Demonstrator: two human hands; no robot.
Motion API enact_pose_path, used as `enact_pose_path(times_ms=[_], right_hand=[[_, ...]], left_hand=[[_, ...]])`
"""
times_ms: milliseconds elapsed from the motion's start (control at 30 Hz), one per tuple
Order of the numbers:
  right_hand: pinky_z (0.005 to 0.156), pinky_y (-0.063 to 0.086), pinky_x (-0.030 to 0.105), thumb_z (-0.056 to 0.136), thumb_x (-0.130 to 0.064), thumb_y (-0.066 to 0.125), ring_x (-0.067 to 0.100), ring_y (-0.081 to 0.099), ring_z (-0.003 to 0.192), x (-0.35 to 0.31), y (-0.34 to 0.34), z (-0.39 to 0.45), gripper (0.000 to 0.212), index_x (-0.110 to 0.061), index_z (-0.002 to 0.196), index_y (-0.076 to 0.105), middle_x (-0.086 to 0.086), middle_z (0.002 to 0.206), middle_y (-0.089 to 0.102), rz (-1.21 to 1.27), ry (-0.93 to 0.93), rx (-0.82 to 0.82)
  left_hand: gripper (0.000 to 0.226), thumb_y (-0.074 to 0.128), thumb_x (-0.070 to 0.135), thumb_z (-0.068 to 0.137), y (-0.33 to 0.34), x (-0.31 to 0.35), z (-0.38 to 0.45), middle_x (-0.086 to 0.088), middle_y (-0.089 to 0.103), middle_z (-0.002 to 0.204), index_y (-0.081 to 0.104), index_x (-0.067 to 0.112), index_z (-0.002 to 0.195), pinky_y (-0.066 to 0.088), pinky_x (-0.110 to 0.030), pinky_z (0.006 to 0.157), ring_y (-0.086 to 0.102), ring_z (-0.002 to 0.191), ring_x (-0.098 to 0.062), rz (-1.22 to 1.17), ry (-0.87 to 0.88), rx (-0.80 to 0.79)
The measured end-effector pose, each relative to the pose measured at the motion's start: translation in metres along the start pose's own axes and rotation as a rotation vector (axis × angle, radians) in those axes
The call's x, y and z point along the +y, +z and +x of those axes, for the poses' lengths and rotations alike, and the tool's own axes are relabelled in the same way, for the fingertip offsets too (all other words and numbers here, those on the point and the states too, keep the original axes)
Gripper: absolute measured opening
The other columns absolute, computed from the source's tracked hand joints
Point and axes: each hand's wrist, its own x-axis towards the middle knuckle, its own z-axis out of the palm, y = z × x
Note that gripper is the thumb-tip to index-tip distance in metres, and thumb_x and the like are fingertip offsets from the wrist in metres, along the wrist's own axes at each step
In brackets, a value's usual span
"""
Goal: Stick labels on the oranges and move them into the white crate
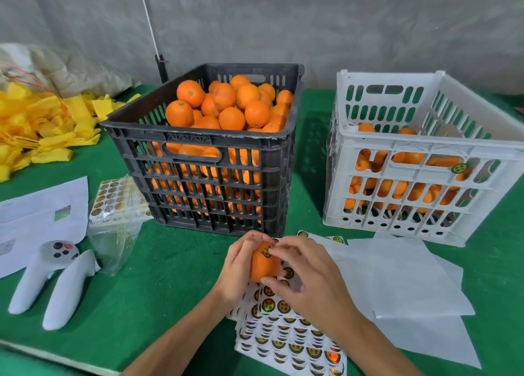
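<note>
My left hand (236, 268) grips an orange (262, 265) just above the green table, in front of the black crate (198, 148). My right hand (306, 273) rests on the same orange, with a fingertip pressing a round gold-and-black label (266, 251) onto its top. Sheets of round labels (289, 338) lie under and below my hands. The black crate is heaped with unlabelled oranges (226, 106). The white crate (419, 160) at the right holds several oranges, one showing a label through the slats.
Empty white backing sheets (411, 285) lie right of my hands. Two white controllers (51, 279), a plastic bag with more label sheets (116, 205) and printed papers (39, 219) sit at the left. Yellow foam nets (37, 128) pile at far left.
</note>
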Motion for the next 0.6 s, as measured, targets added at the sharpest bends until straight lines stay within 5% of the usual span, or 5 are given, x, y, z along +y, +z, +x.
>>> enact_pose_path(times_ms=[267, 467, 600], right_hand=[[0.114, 0.039, 0.030, 0.095, -0.069, 0.051, 0.008, 0.039, 0.141, 0.005, 0.014, -0.006, 0.068, -0.042, 0.155, 0.032, -0.019, 0.160, 0.030, -0.028, 0.033, -0.091], [0.111, 0.044, 0.031, 0.097, -0.058, 0.058, 0.015, 0.047, 0.139, 0.005, 0.014, -0.004, 0.068, -0.026, 0.154, 0.041, -0.008, 0.162, 0.036, -0.128, -0.115, -0.051], [0.105, 0.052, 0.033, 0.099, -0.048, 0.056, 0.017, 0.055, 0.135, -0.003, 0.021, -0.004, 0.058, -0.015, 0.147, 0.053, 0.001, 0.159, 0.044, -0.256, -0.183, 0.013]], left_hand=[[0.047, 0.054, 0.058, 0.088, 0.001, 0.001, 0.000, -0.004, 0.071, 0.106, 0.073, 0.018, 0.104, 0.060, -0.031, 0.076, 0.071, 0.095, -0.017, 0.058, 0.002, 0.044], [0.042, 0.049, 0.062, 0.086, 0.003, 0.002, -0.004, 0.013, 0.073, 0.101, 0.075, 0.031, 0.098, 0.059, -0.022, 0.074, 0.070, 0.093, -0.004, 0.105, -0.005, 0.072], [0.047, 0.056, 0.059, 0.091, 0.005, 0.006, -0.002, -0.010, 0.075, 0.109, 0.076, 0.018, 0.101, 0.062, -0.041, 0.086, 0.072, 0.100, -0.024, 0.018, -0.086, 0.116]])
